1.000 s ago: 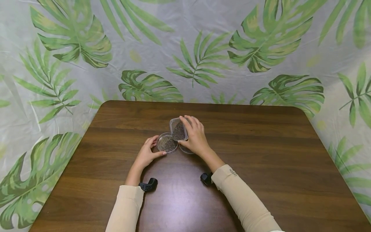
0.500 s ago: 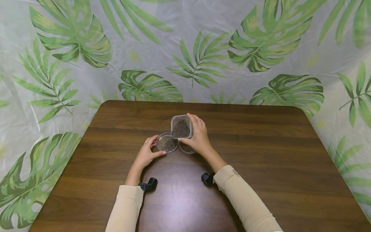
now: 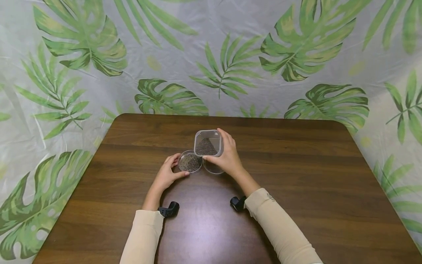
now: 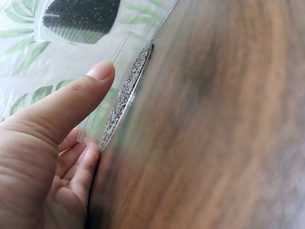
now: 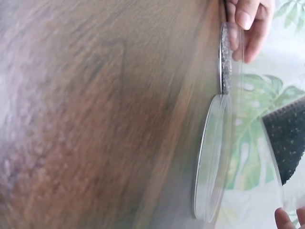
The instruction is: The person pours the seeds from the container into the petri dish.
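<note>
Low on the table, a round clear petri dish [image 3: 190, 162] holds a layer of grey-brown grains. My left hand [image 3: 166, 176] grips its rim from the left, thumb in front and fingers behind. In the left wrist view the grains [image 4: 125, 93] show through the dish's clear side wall. My right hand [image 3: 228, 157] holds a squarish clear plastic tub [image 3: 207, 143] above and behind the dishes, tilted, with dark grains heaped inside. A second clear round dish [image 5: 209, 162] stands touching or very near the first, partly hidden under the right hand in the head view.
The dishes stand on a dark brown wooden table [image 3: 296, 176], toward its far edge. Behind it hangs a pale sheet [image 3: 230, 106] with green leaf prints. Black wrist cameras are strapped on both forearms.
My right hand has drawn the tub slightly right and up, away from the filled dish, and turned it less steeply. The left hand and both dishes have stayed in place.
</note>
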`<state>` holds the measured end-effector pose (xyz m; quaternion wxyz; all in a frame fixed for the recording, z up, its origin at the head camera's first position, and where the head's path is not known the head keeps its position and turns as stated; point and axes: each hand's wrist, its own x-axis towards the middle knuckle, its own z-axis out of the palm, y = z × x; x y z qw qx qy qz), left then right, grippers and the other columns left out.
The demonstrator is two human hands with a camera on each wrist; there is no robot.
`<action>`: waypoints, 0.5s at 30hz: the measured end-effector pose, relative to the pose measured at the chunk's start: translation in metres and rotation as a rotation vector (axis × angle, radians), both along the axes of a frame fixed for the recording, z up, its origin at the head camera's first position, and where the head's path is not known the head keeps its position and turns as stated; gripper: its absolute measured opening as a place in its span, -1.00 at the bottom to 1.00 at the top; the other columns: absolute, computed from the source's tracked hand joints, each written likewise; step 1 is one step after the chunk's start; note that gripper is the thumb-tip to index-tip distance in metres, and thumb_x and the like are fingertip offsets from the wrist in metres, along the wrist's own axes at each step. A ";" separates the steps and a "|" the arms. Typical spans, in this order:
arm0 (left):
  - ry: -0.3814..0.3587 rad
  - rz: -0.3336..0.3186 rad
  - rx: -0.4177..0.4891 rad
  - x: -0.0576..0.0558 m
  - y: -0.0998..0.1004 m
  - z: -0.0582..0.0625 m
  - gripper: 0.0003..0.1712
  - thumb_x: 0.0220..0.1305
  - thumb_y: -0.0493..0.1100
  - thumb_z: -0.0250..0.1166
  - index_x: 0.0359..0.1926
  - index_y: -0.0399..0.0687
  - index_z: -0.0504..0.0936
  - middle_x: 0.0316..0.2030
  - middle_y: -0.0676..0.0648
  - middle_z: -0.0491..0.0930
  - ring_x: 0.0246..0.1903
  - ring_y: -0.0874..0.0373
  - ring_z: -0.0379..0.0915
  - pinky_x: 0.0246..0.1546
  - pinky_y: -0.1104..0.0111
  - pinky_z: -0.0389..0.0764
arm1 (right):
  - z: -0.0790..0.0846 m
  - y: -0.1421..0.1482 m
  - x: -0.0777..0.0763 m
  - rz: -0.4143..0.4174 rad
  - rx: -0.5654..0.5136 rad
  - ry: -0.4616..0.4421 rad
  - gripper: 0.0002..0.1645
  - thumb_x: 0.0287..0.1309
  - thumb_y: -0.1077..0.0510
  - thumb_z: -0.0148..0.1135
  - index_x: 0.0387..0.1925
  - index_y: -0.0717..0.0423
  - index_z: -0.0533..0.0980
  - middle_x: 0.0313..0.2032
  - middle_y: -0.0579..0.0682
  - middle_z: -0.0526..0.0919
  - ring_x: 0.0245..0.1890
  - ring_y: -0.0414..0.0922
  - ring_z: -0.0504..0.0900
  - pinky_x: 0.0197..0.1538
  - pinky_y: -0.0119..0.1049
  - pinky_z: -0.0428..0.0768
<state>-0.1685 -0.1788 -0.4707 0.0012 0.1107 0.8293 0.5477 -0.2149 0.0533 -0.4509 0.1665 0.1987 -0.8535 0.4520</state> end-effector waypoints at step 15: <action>-0.007 -0.001 -0.001 0.000 0.000 -0.001 -0.14 -0.15 -0.38 0.43 0.19 -0.51 0.20 0.08 -0.44 0.20 0.06 -0.25 0.19 0.14 0.09 0.26 | -0.002 0.011 0.001 0.008 -0.130 -0.082 0.18 -0.37 -0.10 0.51 0.31 -0.07 0.06 0.14 0.04 0.24 0.01 -0.03 0.31 0.00 -0.13 0.42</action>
